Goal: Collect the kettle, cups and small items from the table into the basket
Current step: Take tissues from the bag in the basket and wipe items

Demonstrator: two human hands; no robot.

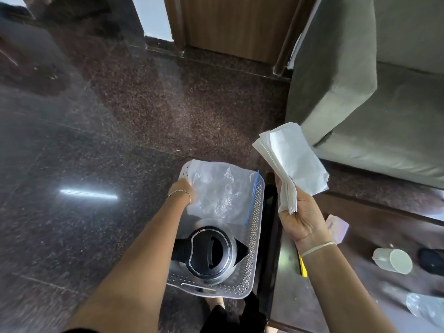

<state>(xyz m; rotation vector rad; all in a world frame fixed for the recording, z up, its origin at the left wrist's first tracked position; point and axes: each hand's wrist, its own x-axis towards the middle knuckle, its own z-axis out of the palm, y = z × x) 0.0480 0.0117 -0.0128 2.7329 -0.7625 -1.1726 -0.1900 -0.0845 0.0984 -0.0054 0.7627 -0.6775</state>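
Observation:
A white perforated basket sits on the dark floor below me. A steel kettle with a black lid stands in its near half. My left hand grips a clear zip bag with a blue seal, held over the basket's far half. My right hand is raised to the right of the basket and holds a stack of white paper napkins. A plastic cup lies on its side on the dark wooden table at the right.
A pink packet lies on the table behind my right hand, a yellow item below my wrist, a black object and a crumpled clear bag further right. A grey sofa stands beyond the table.

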